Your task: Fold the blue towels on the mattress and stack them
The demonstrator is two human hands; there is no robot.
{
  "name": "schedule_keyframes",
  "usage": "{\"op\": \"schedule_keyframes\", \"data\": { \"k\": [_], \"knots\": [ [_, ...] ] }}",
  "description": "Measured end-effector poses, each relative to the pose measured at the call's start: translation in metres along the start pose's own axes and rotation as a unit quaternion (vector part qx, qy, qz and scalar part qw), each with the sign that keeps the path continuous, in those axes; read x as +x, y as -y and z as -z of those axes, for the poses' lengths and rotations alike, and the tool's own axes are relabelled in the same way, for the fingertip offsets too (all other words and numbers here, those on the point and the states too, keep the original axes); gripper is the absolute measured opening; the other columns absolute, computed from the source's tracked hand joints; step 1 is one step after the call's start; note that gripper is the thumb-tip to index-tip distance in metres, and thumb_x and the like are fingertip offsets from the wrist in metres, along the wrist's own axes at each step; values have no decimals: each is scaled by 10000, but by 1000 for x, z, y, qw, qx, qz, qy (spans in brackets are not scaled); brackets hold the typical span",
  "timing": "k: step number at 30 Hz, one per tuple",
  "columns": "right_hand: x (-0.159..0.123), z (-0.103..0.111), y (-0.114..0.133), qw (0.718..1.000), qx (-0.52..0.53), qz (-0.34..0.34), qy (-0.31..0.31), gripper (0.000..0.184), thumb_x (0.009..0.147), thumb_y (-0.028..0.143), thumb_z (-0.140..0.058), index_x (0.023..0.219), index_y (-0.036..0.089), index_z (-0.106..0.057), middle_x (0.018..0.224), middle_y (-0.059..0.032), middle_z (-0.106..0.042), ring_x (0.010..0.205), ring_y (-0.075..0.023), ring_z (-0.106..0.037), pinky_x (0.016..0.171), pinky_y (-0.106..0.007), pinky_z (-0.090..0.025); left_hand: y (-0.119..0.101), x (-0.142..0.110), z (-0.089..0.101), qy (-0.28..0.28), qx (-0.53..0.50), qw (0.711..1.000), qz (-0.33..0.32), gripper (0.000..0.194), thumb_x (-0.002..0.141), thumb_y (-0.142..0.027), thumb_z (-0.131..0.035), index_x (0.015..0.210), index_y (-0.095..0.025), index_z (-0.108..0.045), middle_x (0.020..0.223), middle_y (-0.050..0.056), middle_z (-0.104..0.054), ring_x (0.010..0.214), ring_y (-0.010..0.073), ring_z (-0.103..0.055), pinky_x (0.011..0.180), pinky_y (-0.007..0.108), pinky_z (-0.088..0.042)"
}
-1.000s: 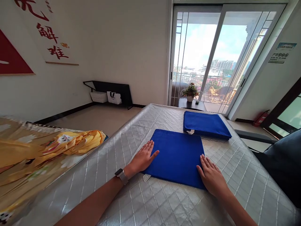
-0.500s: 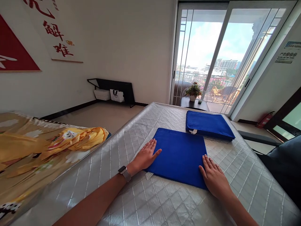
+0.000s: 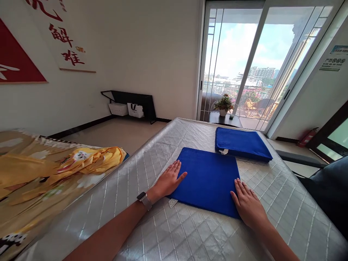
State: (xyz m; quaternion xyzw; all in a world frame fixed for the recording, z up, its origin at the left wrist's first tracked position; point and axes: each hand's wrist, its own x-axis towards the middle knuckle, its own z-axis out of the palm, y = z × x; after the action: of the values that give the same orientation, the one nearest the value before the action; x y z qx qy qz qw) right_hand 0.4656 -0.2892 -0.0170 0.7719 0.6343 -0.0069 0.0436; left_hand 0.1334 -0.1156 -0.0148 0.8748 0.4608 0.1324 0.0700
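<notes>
A flat blue folded cloth piece (image 3: 208, 179) lies on a silver quilted cover (image 3: 152, 232), with a small white tag sticking out at its near left corner. My left hand (image 3: 169, 178) rests flat on its left edge, fingers stretched and thumb apart. On the right edge lies my right hand (image 3: 248, 201), also flat, the thumb over the blue cloth. Just behind is a thicker blue folded stack (image 3: 241, 143), with a white tag at its near left side.
To the left, a yellow cloth (image 3: 92, 159) lies bunched on a patterned cover (image 3: 16, 203). Beyond the silver surface stand a small dark table (image 3: 224, 120) with a potted plant (image 3: 223, 104) and a sliding glass door. A dark chair (image 3: 326, 181) is at the right edge.
</notes>
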Motion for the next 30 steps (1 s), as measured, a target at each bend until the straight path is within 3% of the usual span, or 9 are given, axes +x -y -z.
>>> {"op": "schedule_keyframes", "data": {
  "k": [14,18,21,24,27,30],
  "knots": [
    [0,1,1,1000,13,-8,2,673,1035,464,-167,1620,132,-176,1686,-44,-163,1553,-246,-179,1243,-446,-195,-2,0,3,-10,13,1000,-3,810,1031,-663,-188,1588,-87,-307,1648,164,-289,1530,269,-265,1256,448,-234],
    [-1,6,5,1000,13,-13,2,660,1044,455,-163,1619,131,-168,1690,-46,-145,1558,-242,-156,1246,-449,-181,-14,-2,11,-15,23,999,-28,761,1041,-638,-212,1595,-124,-305,1640,158,-315,1522,279,-284,1251,481,-247],
    [-3,12,8,1000,9,-12,7,652,1047,443,-164,1619,129,-167,1689,-58,-141,1555,-253,-167,1244,-452,-182,-44,-6,16,30,13,997,-71,760,1039,-642,-206,1589,-130,-320,1645,148,-305,1532,259,-259,1254,451,-237],
    [-5,17,9,1000,9,-4,11,643,1049,421,-159,1618,121,-175,1687,-71,-151,1552,-263,-175,1238,-452,-194,-91,-7,13,71,-6,986,-150,761,1038,-648,-193,1586,-137,-327,1648,135,-300,1538,235,-237,1256,409,-216],
    [-6,18,9,1000,8,1,7,635,1046,394,-174,1614,111,-188,1684,-79,-159,1551,-268,-177,1235,-462,-199,-143,1,1,63,-31,974,-214,753,1048,-627,-174,1586,-121,-321,1649,138,-295,1545,213,-211,1259,375,-192],
    [-5,15,8,1000,15,-2,6,618,1036,345,-203,1611,118,-213,1682,-72,-167,1551,-262,-180,1237,-467,-196,-183,15,-18,39,-44,971,-231,766,1051,-612,-144,1581,-86,-315,1645,156,-297,1548,212,-198,1263,374,-174]
  ]
}}
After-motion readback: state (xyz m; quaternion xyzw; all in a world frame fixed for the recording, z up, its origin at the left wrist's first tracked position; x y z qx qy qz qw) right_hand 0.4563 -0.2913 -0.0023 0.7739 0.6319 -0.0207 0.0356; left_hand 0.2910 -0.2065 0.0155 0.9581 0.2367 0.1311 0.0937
